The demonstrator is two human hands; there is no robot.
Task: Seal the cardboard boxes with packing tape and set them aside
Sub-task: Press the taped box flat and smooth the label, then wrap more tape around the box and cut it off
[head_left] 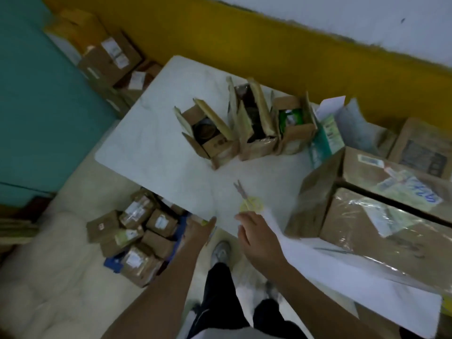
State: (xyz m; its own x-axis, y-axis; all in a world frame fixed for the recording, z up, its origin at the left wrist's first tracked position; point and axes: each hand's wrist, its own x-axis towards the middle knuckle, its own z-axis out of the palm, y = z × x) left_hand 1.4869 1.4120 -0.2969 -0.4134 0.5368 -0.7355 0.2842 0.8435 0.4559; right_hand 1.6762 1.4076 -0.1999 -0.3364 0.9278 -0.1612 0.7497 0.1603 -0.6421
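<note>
I see the right hand (254,237) hovering with fingers loosely spread, just short of the yellow-handled scissors (247,200) on the white table (151,143). The left hand (199,232) is beside it at the table edge, too blurred for me to tell its grip. Three open brown cardboard boxes (258,144) stand unsealed well beyond both hands.

Three open brown cardboard boxes (254,133) on a white desk (151,143)
Yellow-handled scissors (249,203) lie just beyond the right hand (255,239).

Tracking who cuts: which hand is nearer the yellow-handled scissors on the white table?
Right. The right hand is just short of the yellow-handled scissors; the left hand is farther, off to their left.
</note>
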